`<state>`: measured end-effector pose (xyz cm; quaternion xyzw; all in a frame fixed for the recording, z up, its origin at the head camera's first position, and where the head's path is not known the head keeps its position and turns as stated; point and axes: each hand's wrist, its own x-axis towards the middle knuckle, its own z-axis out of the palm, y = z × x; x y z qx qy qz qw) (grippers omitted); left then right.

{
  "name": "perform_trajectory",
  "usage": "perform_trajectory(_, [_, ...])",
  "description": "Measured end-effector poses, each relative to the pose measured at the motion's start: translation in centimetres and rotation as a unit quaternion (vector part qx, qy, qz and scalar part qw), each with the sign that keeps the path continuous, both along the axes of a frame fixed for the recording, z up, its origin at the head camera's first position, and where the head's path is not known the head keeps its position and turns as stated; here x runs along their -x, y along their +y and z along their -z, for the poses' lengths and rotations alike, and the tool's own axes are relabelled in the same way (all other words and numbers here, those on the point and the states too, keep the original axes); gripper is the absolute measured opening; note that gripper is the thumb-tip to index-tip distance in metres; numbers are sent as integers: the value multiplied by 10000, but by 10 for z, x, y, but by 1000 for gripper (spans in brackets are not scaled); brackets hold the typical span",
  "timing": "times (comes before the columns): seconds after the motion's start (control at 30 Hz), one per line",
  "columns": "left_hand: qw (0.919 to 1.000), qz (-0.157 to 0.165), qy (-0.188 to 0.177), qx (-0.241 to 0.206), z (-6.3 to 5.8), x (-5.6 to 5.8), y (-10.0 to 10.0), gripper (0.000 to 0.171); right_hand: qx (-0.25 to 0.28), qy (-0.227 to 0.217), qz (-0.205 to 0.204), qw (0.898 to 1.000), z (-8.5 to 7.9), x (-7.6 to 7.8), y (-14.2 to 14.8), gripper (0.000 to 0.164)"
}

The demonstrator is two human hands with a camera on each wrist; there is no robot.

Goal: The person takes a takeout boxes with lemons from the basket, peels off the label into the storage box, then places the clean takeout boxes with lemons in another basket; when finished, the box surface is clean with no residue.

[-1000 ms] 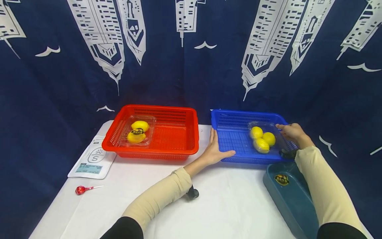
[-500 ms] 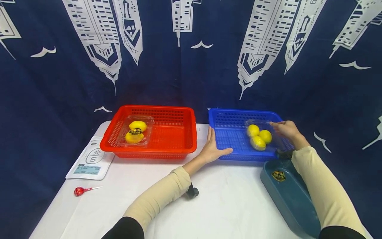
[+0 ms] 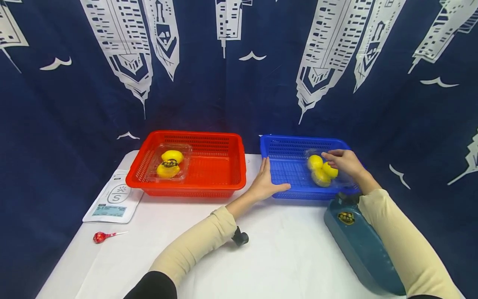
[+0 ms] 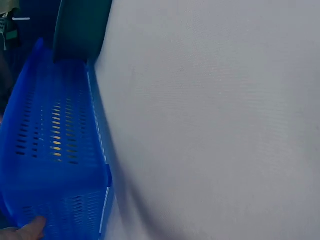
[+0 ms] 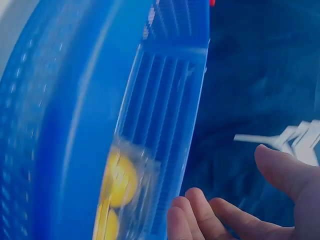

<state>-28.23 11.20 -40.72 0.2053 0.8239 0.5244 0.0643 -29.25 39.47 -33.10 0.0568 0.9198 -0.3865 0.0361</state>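
Observation:
In the head view a blue basket (image 3: 295, 166) stands at the back right. Inside it, toward the right end, lies a clear plastic pack of several lemons (image 3: 320, 177). My left hand (image 3: 264, 185) rests against the basket's left end, fingers straight and thumb spread along the front rim. My right hand (image 3: 345, 162) hovers over the right part of the basket, beside and partly over the pack. In the right wrist view its thumb stands apart from loosely bent fingers (image 5: 200, 215), with nothing between them. The pack (image 5: 132, 185) shows inside the basket wall there.
A red basket (image 3: 209, 172) with a clear pack of lemons (image 3: 169, 166) stands at the left. A white pouch (image 3: 112, 199) and a red lollipop (image 3: 100, 237) lie left of it and in front. A teal tray (image 3: 358, 245) with a sticker sits under my right forearm.
My right hand has moved left, from the blue basket's right rim to over the lemon pack. The left hand stays at the basket's left end.

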Motion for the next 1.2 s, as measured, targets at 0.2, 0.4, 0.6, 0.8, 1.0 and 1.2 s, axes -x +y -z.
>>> perform_trajectory(0.2, [9987,-22,129,499,-12,-5,-12,112,175,104,-188,9996,0,-3,-27,78])
perform_trajectory(0.4, [9968,173,373,691,-27,-10,-36,97,175,293,-403,9986,3,-5,-52,73])
perform_trajectory(0.6, [9925,244,929,749,-41,-10,-73,88,340,263,-714,9965,3,-12,-82,72])
perform_trajectory(0.8, [9866,-100,1231,1068,-48,-14,-124,85,456,159,-1020,9936,7,-18,-111,69])
perform_trajectory(1.0, [9793,-774,1288,1353,-49,-18,-188,81,456,182,-1253,9909,11,-21,-136,66])
perform_trajectory(1.2, [9572,-1556,1795,1656,-42,-24,-262,78,456,238,-1440,9882,11,-24,-156,60])
